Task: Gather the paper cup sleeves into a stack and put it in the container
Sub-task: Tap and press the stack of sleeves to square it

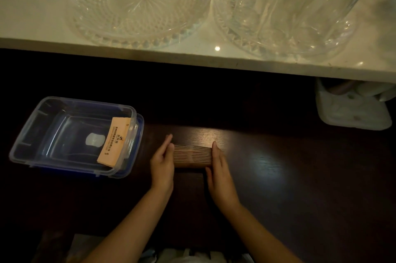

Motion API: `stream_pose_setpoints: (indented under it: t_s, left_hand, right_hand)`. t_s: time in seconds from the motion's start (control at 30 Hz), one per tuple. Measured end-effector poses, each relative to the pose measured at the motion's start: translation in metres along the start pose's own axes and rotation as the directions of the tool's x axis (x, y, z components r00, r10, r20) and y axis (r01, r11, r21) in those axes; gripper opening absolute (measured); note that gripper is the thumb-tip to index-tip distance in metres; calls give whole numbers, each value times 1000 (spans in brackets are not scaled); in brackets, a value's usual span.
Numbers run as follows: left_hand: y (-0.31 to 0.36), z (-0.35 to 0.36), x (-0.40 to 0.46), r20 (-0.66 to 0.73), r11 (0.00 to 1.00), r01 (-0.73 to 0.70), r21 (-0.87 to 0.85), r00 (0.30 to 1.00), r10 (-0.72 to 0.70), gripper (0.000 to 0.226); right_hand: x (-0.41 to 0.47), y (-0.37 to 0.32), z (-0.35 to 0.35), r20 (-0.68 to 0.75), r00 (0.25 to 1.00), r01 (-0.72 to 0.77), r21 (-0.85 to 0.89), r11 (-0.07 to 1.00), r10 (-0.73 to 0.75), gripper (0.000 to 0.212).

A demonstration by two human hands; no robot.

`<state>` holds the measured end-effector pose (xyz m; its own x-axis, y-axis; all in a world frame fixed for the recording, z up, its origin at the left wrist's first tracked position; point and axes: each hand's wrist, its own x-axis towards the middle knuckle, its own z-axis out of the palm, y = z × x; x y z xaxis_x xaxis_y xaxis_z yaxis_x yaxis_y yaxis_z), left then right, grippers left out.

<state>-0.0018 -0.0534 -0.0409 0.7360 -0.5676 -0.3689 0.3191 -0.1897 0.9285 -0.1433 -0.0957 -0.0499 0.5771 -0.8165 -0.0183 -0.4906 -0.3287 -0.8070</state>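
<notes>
A stack of brown paper cup sleeves [192,155] stands on edge on the dark wooden table, its ribbed edges facing up. My left hand [162,161] presses flat against the stack's left end and my right hand [219,169] against its right end, so the stack is squeezed between both palms. To the left sits a clear plastic container [46,121] with a blue rim. One set of orange printed sleeves [113,141] leans inside it against the right wall.
A white counter ledge [192,55] runs across the back above the table, carrying two clear glass bowls [139,3] [282,18]. A white object [351,110] sits under the ledge at the right. The table is dim.
</notes>
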Motion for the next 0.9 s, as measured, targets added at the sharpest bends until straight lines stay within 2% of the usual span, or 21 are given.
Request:
stream_pose_setpoints:
  t_s: [0.07,0.13,0.2,0.27,0.33,0.47,0.57,0.77,0.83,0.9]
  left_hand:
    - [-3,-2,3,9,999,9,-39,1000,-8,36]
    - [-6,-7,2,107,998,38,-42,994,-34,42]
    - [-8,-19,0,264,997,4,77,964,-24,56]
    - [-10,-35,0,409,962,-101,255,912,-13,82]
    - [-9,-46,0,460,896,-200,396,888,-5,91]
    - [-1,-48,-2,430,828,-322,459,896,110,72]
    - [1,-47,-2,466,779,-409,476,868,172,67]
    - [1,-47,-2,460,804,-360,473,879,122,57]
    - [8,-48,0,468,830,-332,449,878,99,56]
    - [18,-48,1,438,877,-257,405,897,60,57]
  right_hand:
    - [2,1,3,18,1000,-18,-5,1000,18,73]
    - [6,3,2,40,999,-25,-8,1000,26,70]
    - [10,6,-1,55,998,-13,-33,999,15,68]
    - [10,7,-4,66,998,2,-59,998,2,69]
    - [8,7,-6,67,998,18,-64,998,-14,71]
    - [5,4,-11,-6,999,52,-72,996,-52,66]
    - [3,10,-17,-67,995,74,-90,993,-80,64]
    - [6,17,-26,18,990,142,-184,973,-141,56]
    - [11,15,-32,70,989,138,-138,981,-129,51]
    - [15,11,-40,108,992,66,-24,998,-63,44]
